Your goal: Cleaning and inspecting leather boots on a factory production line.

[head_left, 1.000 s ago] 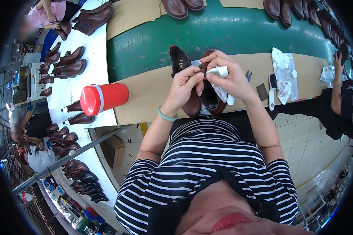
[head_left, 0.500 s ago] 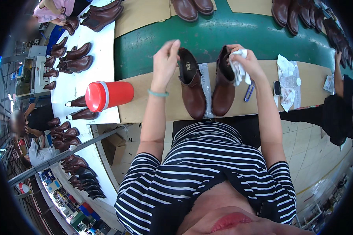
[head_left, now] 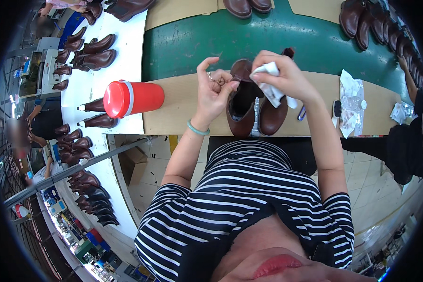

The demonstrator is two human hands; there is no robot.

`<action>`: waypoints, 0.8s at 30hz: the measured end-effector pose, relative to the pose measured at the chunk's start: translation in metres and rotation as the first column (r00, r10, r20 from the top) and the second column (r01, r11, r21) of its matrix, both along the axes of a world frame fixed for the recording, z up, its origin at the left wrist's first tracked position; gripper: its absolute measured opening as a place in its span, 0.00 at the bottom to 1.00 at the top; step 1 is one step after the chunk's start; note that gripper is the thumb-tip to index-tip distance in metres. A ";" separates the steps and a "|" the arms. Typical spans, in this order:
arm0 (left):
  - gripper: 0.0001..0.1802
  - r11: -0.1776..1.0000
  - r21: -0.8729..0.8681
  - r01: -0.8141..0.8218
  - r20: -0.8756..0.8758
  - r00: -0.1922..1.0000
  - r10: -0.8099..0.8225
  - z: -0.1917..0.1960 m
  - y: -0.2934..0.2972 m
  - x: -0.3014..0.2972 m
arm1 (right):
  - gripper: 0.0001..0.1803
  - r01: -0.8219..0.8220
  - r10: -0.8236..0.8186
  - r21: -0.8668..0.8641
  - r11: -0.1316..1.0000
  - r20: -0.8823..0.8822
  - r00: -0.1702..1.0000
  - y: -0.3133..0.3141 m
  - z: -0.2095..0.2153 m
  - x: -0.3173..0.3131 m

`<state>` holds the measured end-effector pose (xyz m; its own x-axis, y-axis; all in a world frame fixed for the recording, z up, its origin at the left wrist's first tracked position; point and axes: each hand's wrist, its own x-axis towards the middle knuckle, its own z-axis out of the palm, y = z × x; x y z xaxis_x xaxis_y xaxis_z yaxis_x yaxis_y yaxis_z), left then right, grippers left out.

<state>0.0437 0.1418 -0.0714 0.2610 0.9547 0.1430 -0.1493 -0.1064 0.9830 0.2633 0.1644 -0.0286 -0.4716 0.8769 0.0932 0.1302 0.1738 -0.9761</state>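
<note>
Two brown leather ankle boots stand side by side before me. The left boot (head_left: 240,126) shows its dark opening, with its upper part leaning away from me. At that opening's left edge, my left hand (head_left: 212,89) pinches with the thumb and curled fingers, its index finger raised. My right hand (head_left: 282,75) is closed on a crumpled white cloth (head_left: 269,88), held over the boots near the left boot's upper edge. Below the cloth, the right boot (head_left: 273,119) has its rounded toe toward me; the cloth and hand hide much of its upper part.
A red jug (head_left: 141,98) stands left on the cardboard (head_left: 183,101). A blue cutter (head_left: 301,113), a brush (head_left: 337,108), a clear bottle (head_left: 354,103) and stained cloths lie right. More brown boots (head_left: 357,21) stand across the green table (head_left: 192,47). Other people work at both sides.
The left boot has been turned or tipped, so its opening faces nearer me. My left hand has come down to its edge, and my right hand has brought the cloth left.
</note>
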 end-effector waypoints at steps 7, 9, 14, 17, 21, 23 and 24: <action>0.38 0.999 -0.003 0.039 0.102 0.994 -0.039 0.006 -0.017 -0.006 | 0.07 -0.090 0.088 0.055 0.994 0.036 0.995 -0.001 -0.005 -0.032; 0.37 0.999 0.010 0.046 0.115 0.992 -0.047 0.005 -0.020 -0.006 | 0.06 -0.084 0.081 0.084 0.993 0.042 0.996 -0.006 -0.007 -0.030; 0.37 0.999 -0.009 0.052 0.170 0.984 -0.050 0.004 -0.024 -0.001 | 0.06 -0.029 0.029 0.035 0.999 -0.008 1.000 -0.013 -0.004 -0.028; 0.37 0.999 -0.040 0.026 0.216 0.976 -0.017 0.004 -0.024 0.000 | 0.05 0.068 -0.069 0.087 0.994 0.007 0.998 -0.018 -0.004 -0.039; 0.37 0.997 -0.070 0.017 0.304 0.953 0.005 -0.001 -0.025 0.002 | 0.05 -0.002 -0.002 0.166 0.986 0.025 1.000 -0.020 -0.011 -0.026; 0.36 0.995 -0.086 0.044 0.305 0.952 -0.016 0.001 -0.026 0.002 | 0.05 -0.004 0.002 0.118 0.993 0.019 1.000 -0.021 -0.008 -0.027; 0.36 0.995 -0.086 0.043 0.306 0.952 -0.014 0.001 -0.026 0.002 | 0.05 0.036 -0.036 0.094 0.995 -0.006 0.999 -0.022 -0.006 -0.034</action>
<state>0.0456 0.1157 -0.0706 0.2458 0.9601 0.1332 -0.4447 -0.0104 0.8956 0.2293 0.1426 -0.0347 -0.4391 0.8807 0.1777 0.1338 0.2597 -0.9564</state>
